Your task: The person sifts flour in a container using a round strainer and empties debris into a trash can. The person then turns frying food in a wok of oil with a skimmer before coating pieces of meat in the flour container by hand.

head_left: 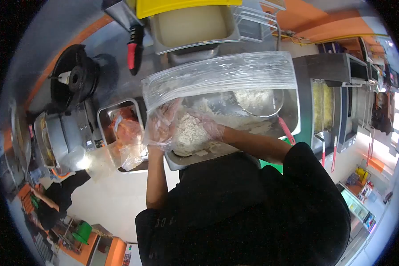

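A large metal tub [298, 111] holds flour, with clear plastic wrap [221, 75] stretched over its far part. My left hand [162, 128], in a loose clear plastic glove, is at the tub's left end beside a heap of flour [189, 133]. My right hand [212, 128] reaches in from the right and touches the same heap, its fingers partly covered with flour. Neither hand's fingers show clearly. To the right in the tub lies a round sieve [277, 103] with flour in it, its red handle [286, 131] over the near rim.
Left of the tub stands a metal pan [103, 116] with orange-red raw meat [127, 126] and a plastic bag [132, 155]. Behind are a pan of pale liquid [193, 24] and a red-and-black handled tool [135, 51]. Fryers [323, 106] stand right; another person [53, 199] is far left.
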Demonstrator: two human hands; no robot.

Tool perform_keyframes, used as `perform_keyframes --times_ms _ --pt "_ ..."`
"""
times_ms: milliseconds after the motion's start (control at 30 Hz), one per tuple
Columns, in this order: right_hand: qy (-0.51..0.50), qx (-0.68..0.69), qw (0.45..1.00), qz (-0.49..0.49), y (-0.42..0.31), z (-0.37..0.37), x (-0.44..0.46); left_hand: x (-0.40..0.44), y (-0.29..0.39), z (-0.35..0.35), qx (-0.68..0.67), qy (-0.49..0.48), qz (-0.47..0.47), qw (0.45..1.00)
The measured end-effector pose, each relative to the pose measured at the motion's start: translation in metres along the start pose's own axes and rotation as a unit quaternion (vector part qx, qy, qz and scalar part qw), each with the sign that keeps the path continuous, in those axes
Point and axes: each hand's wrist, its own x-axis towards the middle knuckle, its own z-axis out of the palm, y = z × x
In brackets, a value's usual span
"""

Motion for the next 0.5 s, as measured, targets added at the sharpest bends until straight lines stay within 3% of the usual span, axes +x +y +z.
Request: perform_keyframes --times_ms 167,267,367,500 --pt "0.110 0.047 0.991 -0.054 -0.010 0.034 -0.039 0.001 0.008 -0.006 0.048 0.031 0.032 0.998" --pt "0.064 0.120 0.980 -0.143 -0.024 0.050 -0.058 -0.012 -0.009 0.015 0.126 0.148 0.109 0.975" --pt "0.075 0.165 0.956 -0.230 -0.042 0.056 -0.088 0.000 0.003 -0.004 0.056 0.012 0.034 0.998" --pt "0.172 0.135 0.921 -0.322 -0.065 0.058 -0.140 0.004 0.011 -0.008 -0.008 -0.012 -0.010 1.000"
